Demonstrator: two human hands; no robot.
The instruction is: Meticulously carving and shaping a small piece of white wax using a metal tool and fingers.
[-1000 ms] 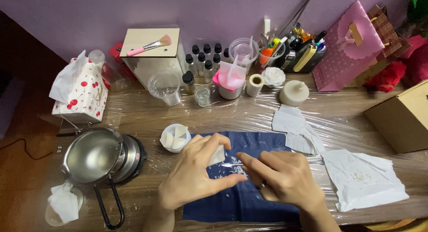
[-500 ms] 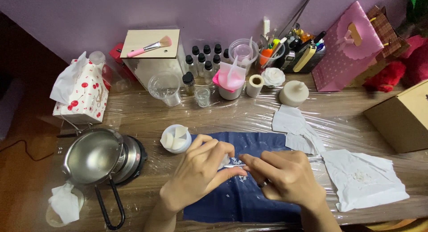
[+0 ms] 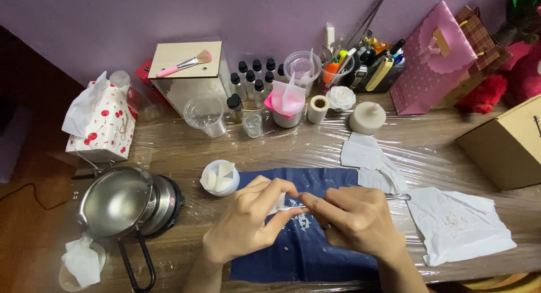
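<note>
My left hand point(image 3: 248, 222) pinches a small white lump of wax point(image 3: 280, 202) between thumb and fingers over a dark blue cloth point(image 3: 307, 245). My right hand point(image 3: 355, 220) grips a thin metal tool point(image 3: 397, 197); its tip meets the white lump and its handle sticks out to the right. White crumbs lie on the cloth under the hands. A small white cup point(image 3: 220, 178) holding white wedge pieces stands just left of the cloth.
A steel pot point(image 3: 115, 203) on a small black burner sits at left, a tissue box point(image 3: 101, 124) behind it. Bottles, a clear cup point(image 3: 204, 115), a pink pitcher point(image 3: 286, 101), candles and a pink gift bag point(image 3: 431, 59) line the back. White paper sheets point(image 3: 459, 225) and a cardboard box point(image 3: 507, 143) lie right.
Both hands drew closer together and lifted slightly. The left fingers closed from a spread pose into a pinch on the white lump, with the tool tip brought against it.
</note>
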